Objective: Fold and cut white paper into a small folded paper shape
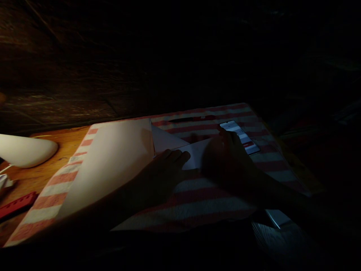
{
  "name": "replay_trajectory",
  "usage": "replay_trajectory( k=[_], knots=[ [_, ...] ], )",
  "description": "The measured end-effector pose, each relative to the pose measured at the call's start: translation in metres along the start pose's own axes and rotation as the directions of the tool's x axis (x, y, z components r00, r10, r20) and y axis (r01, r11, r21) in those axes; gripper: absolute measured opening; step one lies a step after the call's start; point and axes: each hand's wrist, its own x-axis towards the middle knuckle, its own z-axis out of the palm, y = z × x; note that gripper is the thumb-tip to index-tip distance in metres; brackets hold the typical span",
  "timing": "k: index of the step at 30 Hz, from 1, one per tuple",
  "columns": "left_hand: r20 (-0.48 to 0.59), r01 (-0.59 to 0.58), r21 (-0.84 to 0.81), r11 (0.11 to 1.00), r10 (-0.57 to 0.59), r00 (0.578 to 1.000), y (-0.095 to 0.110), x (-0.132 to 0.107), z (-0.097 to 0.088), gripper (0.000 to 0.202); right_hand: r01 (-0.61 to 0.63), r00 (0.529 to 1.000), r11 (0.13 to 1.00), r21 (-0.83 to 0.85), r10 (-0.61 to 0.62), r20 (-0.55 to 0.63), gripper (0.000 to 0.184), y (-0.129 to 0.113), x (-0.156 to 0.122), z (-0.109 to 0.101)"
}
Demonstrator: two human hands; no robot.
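A wooden table (67, 140) carries 1 striped cloth (208, 207), 1 red bar (18, 204), 1 rounded white object (28, 150).

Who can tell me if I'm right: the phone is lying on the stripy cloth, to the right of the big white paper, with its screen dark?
Not quite. The phone has a lit screen, not a dark one, as the head view shows. It does lie on the stripy cloth, right of the big white paper.

White paper (121, 150) lies spread over a red-and-white striped cloth (205, 197), its broad left part softly lit. Right of a raised-looking edge, a narrower shadowed white section (195, 153) reaches between the left hand (169, 165) and right hand (235, 156); whether it is joined is unclear.
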Motion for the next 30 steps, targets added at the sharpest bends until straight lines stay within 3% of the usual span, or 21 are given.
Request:
replay_trajectory(
  k=[5, 11, 14, 16, 18, 20, 22, 24, 26, 28, 30],
  knots=[
    [-0.024, -0.001, 0.008, 1.000, 0.001, 1.000, -0.001, -0.004, -0.005, 0.059, -0.063, 0.995, 0.998, 0.013, 0.063, -0.074, 0.097, 0.005, -0.004, -0.012],
    [-0.179, -0.053, 0.025, 0.998, 0.057, 0.982, -0.001, -0.015, 0.000, 0.048, -0.044, 0.997, 0.999, -0.013, 0.043, -0.070, 0.080, 0.015, -0.002, -0.005],
    [-0.409, -0.050, -0.043, 0.998, 0.028, 0.912, -0.002, -0.036, 0.000, 0.047, -0.008, 0.998, 0.994, 0.113, 0.015, -0.059, 0.058, 0.016, -0.002, -0.008],
    [-0.543, 0.070, -0.117, 0.991, -0.123, 0.831, -0.006, -0.052, -0.004, 0.043, 0.018, 0.997, 0.970, 0.243, 0.002, -0.082, 0.030, 0.016, -0.004, -0.015],
    [-0.590, 0.192, -0.201, 0.960, -0.276, 0.759, -0.012, -0.063, -0.008, 0.038, 0.028, 0.994, 0.949, 0.315, 0.006, -0.107, 0.019, 0.017, -0.008, -0.024],
    [-0.586, 0.228, -0.264, 0.937, -0.343, 0.734, -0.020, -0.067, -0.010, 0.027, 0.162, 0.985, 0.894, 0.417, -0.122, -0.122, 0.018, 0.019, -0.013, -0.031],
    [-0.554, 0.216, -0.290, 0.932, -0.348, 0.757, -0.025, -0.064, -0.007, 0.018, 0.151, 0.988, 0.842, 0.518, -0.145, -0.053, 0.018, 0.019, -0.018, -0.035],
    [-0.497, 0.191, -0.305, 0.933, -0.327, 0.804, -0.029, -0.057, 0.000, 0.013, -0.052, 0.996, 0.774, 0.631, -0.008, 0.093, 0.010, 0.017, -0.024, -0.036],
    [-0.425, 0.143, -0.329, 0.933, -0.282, 0.860, -0.031, -0.049, 0.007, 0.019, -0.244, 0.964, 0.707, 0.664, 0.101, 0.247, 0.016, 0.011, -0.029, -0.035],
    [-0.345, 0.075, -0.357, 0.931, -0.206, 0.916, -0.030, -0.037, 0.011, 0.028, -0.233, 0.952, 0.744, 0.626, 0.043, 0.304, 0.030, 0.007, -0.031, -0.034],
    [-0.249, 0.004, -0.385, 0.923, -0.108, 0.963, -0.029, -0.022, 0.013, 0.041, -0.094, 0.950, 0.811, 0.578, -0.100, 0.296, 0.032, 0.006, -0.032, -0.036]
  ],
)
